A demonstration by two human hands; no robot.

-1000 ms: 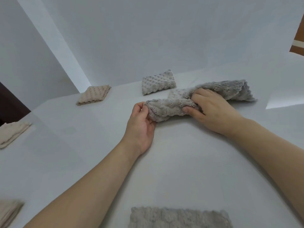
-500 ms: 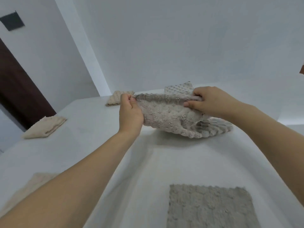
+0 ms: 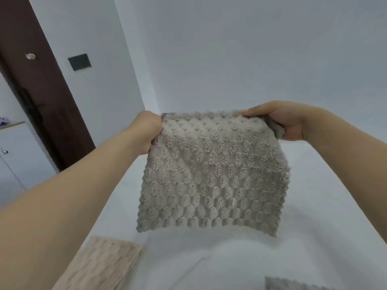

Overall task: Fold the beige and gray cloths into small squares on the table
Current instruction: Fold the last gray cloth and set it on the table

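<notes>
- Plainly, both hands held a gray cloth (image 3: 211, 174) up in the air above the white table (image 3: 314, 237), spread open and hanging flat toward the camera.
- The left hand (image 3: 147, 130) was curled into a fist round the cloth's upper left corner, fingers clamped on the fabric.
- The right hand (image 3: 282, 120) pinched the upper right corner, thumb along the top edge and fingers curled behind, with a bunch of fabric gathered in its palm.
- The top edge ran taut between the two hands; the lower edge hung free, clear of the table, and curved slightly.
- The cloth's surface showed rows of raised fluffy bumps; no label, brand or writing could be read on it.
- A beige cloth (image 3: 100, 266) lay flat on the table at the lower left, partly hidden behind the left forearm.
- The edge of another gray cloth (image 3: 293, 284) showed on the table at the bottom right, cut off by the frame.
- A dark brown door (image 3: 41, 91) stood at the left, with a small dark wall plate (image 3: 80, 61) beside it on the white wall; nothing legible appeared on either.
- A white cabinet (image 3: 10, 164) was at the far left edge.
</notes>
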